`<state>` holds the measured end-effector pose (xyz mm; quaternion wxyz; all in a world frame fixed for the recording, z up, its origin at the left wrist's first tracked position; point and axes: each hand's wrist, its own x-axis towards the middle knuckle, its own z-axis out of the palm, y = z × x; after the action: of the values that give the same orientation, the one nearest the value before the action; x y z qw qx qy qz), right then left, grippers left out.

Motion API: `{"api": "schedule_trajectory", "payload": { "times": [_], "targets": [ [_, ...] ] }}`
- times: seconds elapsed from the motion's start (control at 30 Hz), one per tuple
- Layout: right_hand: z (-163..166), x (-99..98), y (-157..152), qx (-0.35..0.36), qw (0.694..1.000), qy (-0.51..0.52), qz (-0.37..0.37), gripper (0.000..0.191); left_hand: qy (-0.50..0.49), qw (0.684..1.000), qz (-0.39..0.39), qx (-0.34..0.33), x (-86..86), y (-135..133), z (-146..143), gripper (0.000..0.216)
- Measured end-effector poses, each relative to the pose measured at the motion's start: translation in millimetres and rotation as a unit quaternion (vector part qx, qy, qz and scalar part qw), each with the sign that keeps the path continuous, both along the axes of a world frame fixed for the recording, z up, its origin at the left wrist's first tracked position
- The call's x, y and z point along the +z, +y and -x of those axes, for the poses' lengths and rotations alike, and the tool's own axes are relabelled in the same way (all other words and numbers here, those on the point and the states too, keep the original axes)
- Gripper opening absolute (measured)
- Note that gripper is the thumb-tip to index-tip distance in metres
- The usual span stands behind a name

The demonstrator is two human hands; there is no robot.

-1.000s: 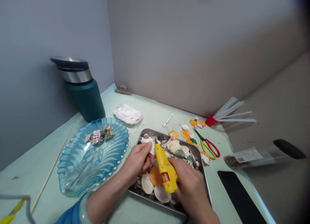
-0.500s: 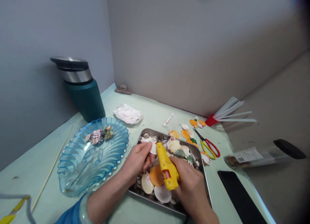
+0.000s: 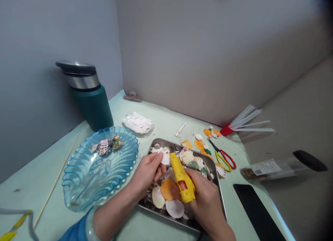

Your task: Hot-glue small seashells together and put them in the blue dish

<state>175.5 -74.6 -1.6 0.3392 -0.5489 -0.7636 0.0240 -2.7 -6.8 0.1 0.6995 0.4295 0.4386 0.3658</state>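
My right hand (image 3: 205, 201) grips a small yellow glue gun (image 3: 182, 178), nozzle pointing up and left over a metal tray (image 3: 156, 143) full of seashells. My left hand (image 3: 147, 173) is closed in a pinch on a white shell (image 3: 164, 158) held just beside the gun's tip. Under the gun lie an orange shell (image 3: 168, 189) and pale scallop shells (image 3: 174, 208).
A blue shell-shaped glass dish (image 3: 85, 178) with a few patterned shells sits left of the tray. A teal flask (image 3: 90, 100) stands behind it. Red-and-yellow scissors (image 3: 223, 157), loose orange shells, glue sticks (image 3: 247, 121), a clear tube (image 3: 275, 166) and a black phone (image 3: 253, 211) lie to the right.
The glue gun and my right hand have shifted slightly to the right and down; my left hand keeps its pinch on the white shell.
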Motion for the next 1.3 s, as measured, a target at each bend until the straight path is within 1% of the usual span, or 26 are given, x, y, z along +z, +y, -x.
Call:
{"api": "schedule_trajectory", "payload": {
  "times": [0.17,0.23,0.43,0.77,1.13,1.3],
  "targets": [
    [-2.4,0.8,-1.8,-0.013,0.996,0.086,0.012,0.013,-0.005,1.000,-0.003,0.001,0.9,0.1,0.2,0.046],
    [-3.2,0.5,-3.2,-0.013,0.994,0.103,0.023,0.011,-0.002,1.000,-0.008,0.002,1.8,-0.1,0.0,0.046],
    [0.3,2.3,-3.0,-0.003,0.995,0.088,0.040,0.011,0.004,1.000,-0.016,0.002,1.0,-0.2,-0.3,0.046],
    [1.5,3.2,-3.3,-0.003,0.995,0.092,0.032,0.012,0.003,1.000,-0.012,0.001,1.9,-0.7,-0.5,0.045],
    [2.5,3.9,-4.0,0.001,0.995,0.094,0.046,0.013,0.014,1.000,-0.017,-0.016,-1.1,-1.3,-1.9,0.044],
    [2.3,3.2,-4.4,0.006,0.993,0.102,0.053,0.012,0.034,0.999,-0.021,-0.033,1.8,-2.2,-4.0,0.044]
  ]
}}
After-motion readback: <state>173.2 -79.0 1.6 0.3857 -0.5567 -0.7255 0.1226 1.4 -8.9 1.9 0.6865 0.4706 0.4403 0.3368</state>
